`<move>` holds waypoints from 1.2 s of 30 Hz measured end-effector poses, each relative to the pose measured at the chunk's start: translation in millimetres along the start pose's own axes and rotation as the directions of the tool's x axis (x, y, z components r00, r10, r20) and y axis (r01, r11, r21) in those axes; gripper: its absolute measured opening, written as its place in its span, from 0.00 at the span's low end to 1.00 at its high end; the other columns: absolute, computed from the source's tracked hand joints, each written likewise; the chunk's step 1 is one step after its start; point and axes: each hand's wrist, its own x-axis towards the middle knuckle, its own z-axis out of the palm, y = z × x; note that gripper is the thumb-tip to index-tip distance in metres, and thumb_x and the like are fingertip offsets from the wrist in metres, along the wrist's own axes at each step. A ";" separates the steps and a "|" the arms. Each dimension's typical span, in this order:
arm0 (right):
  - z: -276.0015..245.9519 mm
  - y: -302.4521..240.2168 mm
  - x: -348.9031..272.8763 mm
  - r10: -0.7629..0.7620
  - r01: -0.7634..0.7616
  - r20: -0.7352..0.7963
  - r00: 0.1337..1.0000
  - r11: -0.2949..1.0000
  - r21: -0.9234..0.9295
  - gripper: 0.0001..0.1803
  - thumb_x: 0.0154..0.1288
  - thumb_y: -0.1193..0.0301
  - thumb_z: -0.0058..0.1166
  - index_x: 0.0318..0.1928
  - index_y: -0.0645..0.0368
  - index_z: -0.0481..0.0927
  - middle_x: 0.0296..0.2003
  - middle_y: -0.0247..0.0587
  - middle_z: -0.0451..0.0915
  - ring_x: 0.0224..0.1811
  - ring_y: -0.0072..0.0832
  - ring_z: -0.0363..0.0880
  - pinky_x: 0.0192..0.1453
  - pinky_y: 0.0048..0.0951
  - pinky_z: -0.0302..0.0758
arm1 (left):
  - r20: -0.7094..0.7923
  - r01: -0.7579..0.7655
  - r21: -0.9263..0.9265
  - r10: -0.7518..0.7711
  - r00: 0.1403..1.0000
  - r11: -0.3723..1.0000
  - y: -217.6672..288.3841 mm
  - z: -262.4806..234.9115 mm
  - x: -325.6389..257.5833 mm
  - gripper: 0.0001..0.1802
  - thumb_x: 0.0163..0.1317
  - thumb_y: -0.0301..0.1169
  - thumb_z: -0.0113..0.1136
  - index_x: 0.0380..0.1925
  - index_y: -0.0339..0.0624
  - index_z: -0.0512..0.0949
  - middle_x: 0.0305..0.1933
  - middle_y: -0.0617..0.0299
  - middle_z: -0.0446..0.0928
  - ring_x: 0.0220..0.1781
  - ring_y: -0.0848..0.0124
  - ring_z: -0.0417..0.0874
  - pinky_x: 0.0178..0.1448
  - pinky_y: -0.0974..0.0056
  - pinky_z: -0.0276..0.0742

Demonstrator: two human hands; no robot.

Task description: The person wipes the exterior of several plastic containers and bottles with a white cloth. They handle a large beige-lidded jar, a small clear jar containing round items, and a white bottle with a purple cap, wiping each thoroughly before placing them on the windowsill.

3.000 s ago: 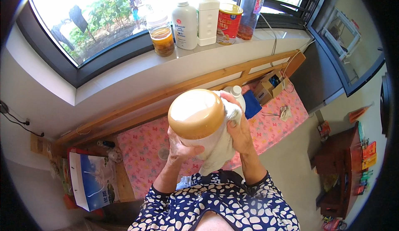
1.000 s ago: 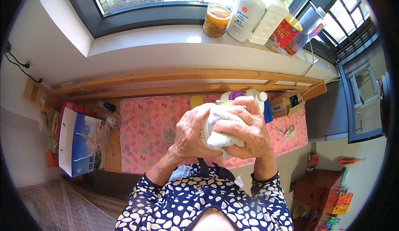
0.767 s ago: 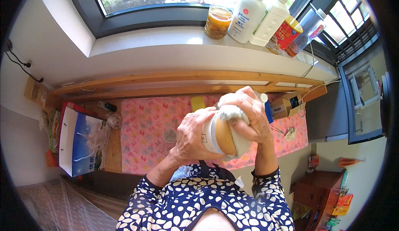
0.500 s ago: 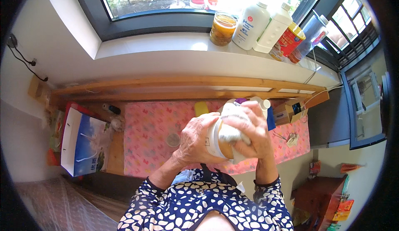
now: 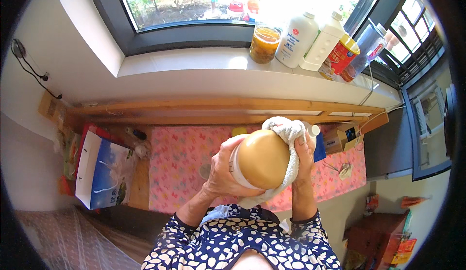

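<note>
Above the pink-covered table I hold a round canister [image 5: 263, 159] with a smooth tan end facing up and a white side. My left hand [image 5: 222, 165] is closed around the canister's left side, its fingers partly hidden beneath. My right hand [image 5: 304, 157] grips a bunched white cloth [image 5: 291, 133] and presses it along the canister's right edge. A tail of the cloth hangs below the canister. Behind my right hand a white bottle cap [image 5: 314, 130] and a blue item [image 5: 319, 147] show in part.
The pink patterned cloth [image 5: 174, 168] covers the table. A blue and white paper bag [image 5: 110, 173] stands at its left end. At right are an open cardboard box [image 5: 337, 139] and a small pale item [image 5: 345, 171]. Bottles and a red tin [image 5: 340, 56] line the windowsill [image 5: 184, 62].
The canister has tipped so its tan end faces up. My right hand, with the cloth, has moved from over that end to the right edge.
</note>
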 end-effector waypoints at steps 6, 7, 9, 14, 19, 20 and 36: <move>1.6 53.5 -3.6 -0.051 0.029 -0.224 0.973 0.995 -0.100 0.27 0.74 0.54 0.35 0.58 0.67 0.68 0.51 0.42 0.75 0.52 0.30 0.74 0.58 0.29 0.68 | -0.040 0.057 -0.193 -0.066 0.997 0.979 -5.5 -5.6 13.6 0.61 0.27 0.35 0.84 0.62 0.37 0.53 0.57 0.52 0.68 0.59 0.64 0.72 0.62 0.59 0.70; 6.3 55.3 -6.7 -0.060 0.005 -0.261 0.964 0.979 -0.203 0.29 0.75 0.53 0.33 0.58 0.67 0.67 0.50 0.46 0.76 0.51 0.33 0.74 0.57 0.32 0.68 | -0.073 0.045 -0.191 -0.060 0.995 0.981 -6.7 -6.0 16.7 0.61 0.27 0.35 0.84 0.61 0.37 0.54 0.57 0.52 0.68 0.59 0.65 0.72 0.62 0.59 0.69; 10.8 50.4 -4.4 -0.148 0.067 -0.169 0.975 0.910 -0.410 0.29 0.75 0.53 0.31 0.58 0.68 0.66 0.47 0.48 0.77 0.49 0.34 0.75 0.55 0.34 0.69 | -0.134 0.013 -0.099 -0.027 0.991 0.995 -9.9 -8.1 23.6 0.60 0.28 0.37 0.84 0.61 0.37 0.54 0.57 0.53 0.69 0.59 0.65 0.72 0.62 0.59 0.69; 4.5 67.9 1.8 -0.069 0.005 -0.102 0.992 0.849 -0.528 0.23 0.74 0.59 0.40 0.54 0.68 0.70 0.39 0.46 0.78 0.42 0.30 0.76 0.47 0.31 0.72 | -0.381 0.136 -0.196 -0.204 0.902 0.971 -32.9 -20.9 54.9 0.58 0.29 0.39 0.83 0.60 0.39 0.56 0.55 0.54 0.69 0.56 0.64 0.73 0.61 0.59 0.70; -1.1 62.1 -9.2 0.213 -0.221 -0.062 0.975 0.953 -0.206 0.18 0.73 0.63 0.43 0.52 0.64 0.74 0.38 0.34 0.79 0.40 0.18 0.75 0.45 0.24 0.73 | -0.504 -0.062 0.088 0.098 0.858 0.994 -81.3 -43.8 131.3 0.55 0.31 0.33 0.81 0.59 0.39 0.55 0.55 0.55 0.67 0.57 0.64 0.71 0.62 0.58 0.70; -2.3 60.9 -9.1 0.230 -0.235 -0.047 0.972 0.954 -0.187 0.18 0.73 0.63 0.43 0.52 0.64 0.74 0.38 0.34 0.79 0.40 0.18 0.75 0.45 0.24 0.73 | -0.514 -0.062 0.051 0.079 0.854 0.997 -83.3 -46.0 145.2 0.54 0.32 0.33 0.81 0.59 0.39 0.55 0.55 0.55 0.66 0.58 0.64 0.71 0.62 0.58 0.69; -47.2 74.1 -25.7 0.406 -0.402 0.001 0.914 0.906 0.133 0.23 0.71 0.62 0.47 0.59 0.64 0.68 0.51 0.42 0.76 0.52 0.27 0.75 0.58 0.31 0.71 | -0.485 -0.012 0.261 0.142 0.863 0.965 -170.1 -36.1 227.4 0.56 0.33 0.36 0.81 0.60 0.40 0.54 0.57 0.55 0.61 0.61 0.63 0.65 0.64 0.57 0.66</move>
